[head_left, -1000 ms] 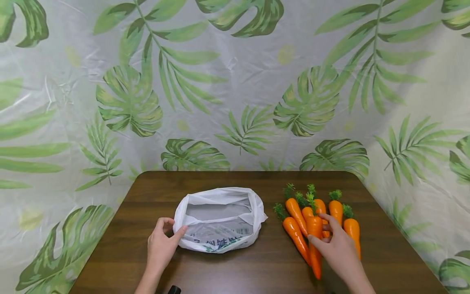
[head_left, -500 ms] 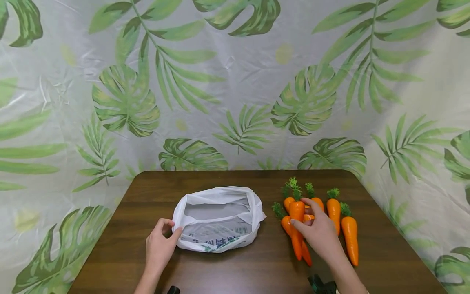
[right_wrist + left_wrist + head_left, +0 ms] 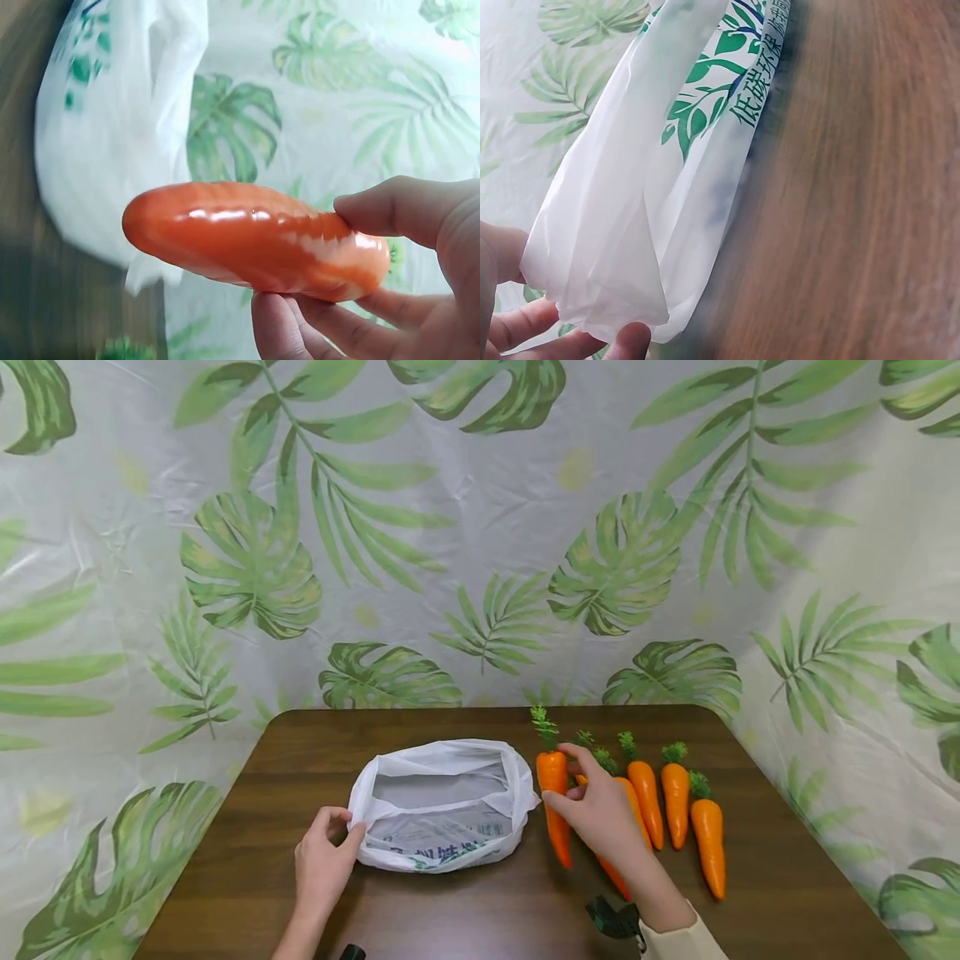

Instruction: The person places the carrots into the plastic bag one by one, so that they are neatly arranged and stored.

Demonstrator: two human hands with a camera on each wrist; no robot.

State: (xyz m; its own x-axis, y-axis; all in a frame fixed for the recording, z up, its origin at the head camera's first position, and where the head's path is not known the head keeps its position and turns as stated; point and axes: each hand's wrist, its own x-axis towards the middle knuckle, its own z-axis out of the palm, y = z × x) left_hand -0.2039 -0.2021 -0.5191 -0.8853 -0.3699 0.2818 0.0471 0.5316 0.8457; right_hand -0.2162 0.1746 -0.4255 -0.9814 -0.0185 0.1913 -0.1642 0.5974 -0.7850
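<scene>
A white plastic bag (image 3: 438,758) stands on the table with its mouth spread wide and a grey inside showing. My left hand (image 3: 325,860) holds the bag's left rim between thumb and fingers; the left wrist view shows the bag's green leaf print and the fingertips (image 3: 634,339) at its edge. My right hand (image 3: 606,818) pinches an orange carrot (image 3: 553,777) near its leafy green top, just right of the bag. In the right wrist view this carrot (image 3: 240,240) lies across the fingers, tip toward the bag.
To the right, several more carrots (image 3: 709,843) lie on the brown wooden table (image 3: 300,752), some partly behind my right hand and forearm. A leaf-patterned sheet (image 3: 502,527) hangs behind the table. Small black objects (image 3: 352,952) show by both wrists.
My right hand has lifted a carrot from the group and carried it left toward the bag. My left hand stays at the bag's rim.
</scene>
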